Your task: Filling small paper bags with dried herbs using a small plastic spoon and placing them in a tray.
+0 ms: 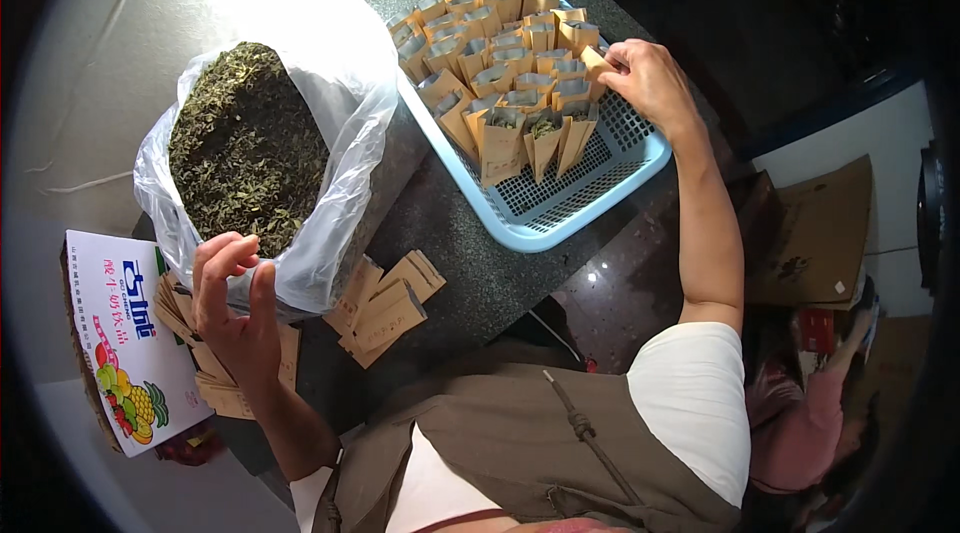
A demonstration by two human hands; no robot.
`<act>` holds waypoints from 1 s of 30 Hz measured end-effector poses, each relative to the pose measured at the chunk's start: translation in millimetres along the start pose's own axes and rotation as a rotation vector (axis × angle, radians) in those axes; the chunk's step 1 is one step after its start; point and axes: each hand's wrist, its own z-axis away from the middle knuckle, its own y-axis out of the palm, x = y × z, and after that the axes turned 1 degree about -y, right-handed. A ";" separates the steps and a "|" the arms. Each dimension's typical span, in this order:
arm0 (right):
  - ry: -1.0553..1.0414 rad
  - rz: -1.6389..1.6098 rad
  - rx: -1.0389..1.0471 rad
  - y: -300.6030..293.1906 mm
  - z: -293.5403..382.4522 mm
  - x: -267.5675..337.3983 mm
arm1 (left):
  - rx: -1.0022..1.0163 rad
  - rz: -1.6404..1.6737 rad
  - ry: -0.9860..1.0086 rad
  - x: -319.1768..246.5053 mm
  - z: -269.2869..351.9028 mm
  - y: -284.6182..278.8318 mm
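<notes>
My right hand (649, 83) pinches a brown paper packet (594, 68) at the right side of a light blue plastic basket (525, 237). Many upright, open-topped kraft paper packets (501, 147) with silvery linings stand in the basket, and dried leaves show in several near ones. My left hand (236, 285) is raised at the near edge of a clear plastic bag (352, 173) full of dried green leaves (244, 150). Its thumb and fingers are apart and nothing shows between them. Flat kraft packets (390, 315) lie in a loose pile on the dark speckled countertop (465, 270).
A printed drink carton (127, 338) stands at the left, with stacked kraft packets (225, 390) beside it. The counter's near edge runs before my body. At the far right are an open cardboard box (817, 233) and another person in a pink top (802, 428).
</notes>
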 end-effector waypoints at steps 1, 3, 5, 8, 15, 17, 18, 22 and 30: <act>-0.048 0.006 -0.068 4.5 -2.7 -1.7 | -0.002 -0.006 0.008 0.8 0.4 0.0; -0.096 0.011 -0.139 6.5 -6.8 -0.7 | -0.005 -0.012 0.017 0.2 0.7 -0.2; -0.058 0.004 -0.123 6.7 -11.0 4.5 | -0.011 -0.024 0.002 -1.1 2.5 -1.1; -0.097 0.011 -0.136 9.0 -13.0 1.5 | -0.018 -0.042 0.020 0.9 3.8 -2.7; -0.026 -0.161 -0.049 -8.3 10.3 12.6 | 0.003 -0.032 0.027 3.2 5.6 -8.9; -0.023 -0.171 -0.146 -11.4 15.2 14.6 | -0.018 -0.037 0.008 -1.1 9.5 -12.0; -0.096 -0.205 -0.224 -8.5 15.9 3.6 | -0.021 -0.051 -0.007 -2.5 11.5 -12.5; 0.037 -0.695 -0.232 -28.8 44.4 23.7 | -0.088 -0.015 0.008 -2.4 22.1 -18.4; -0.490 -1.227 0.019 -23.8 115.4 66.8 | 0.102 0.146 -0.070 -16.3 72.6 -9.9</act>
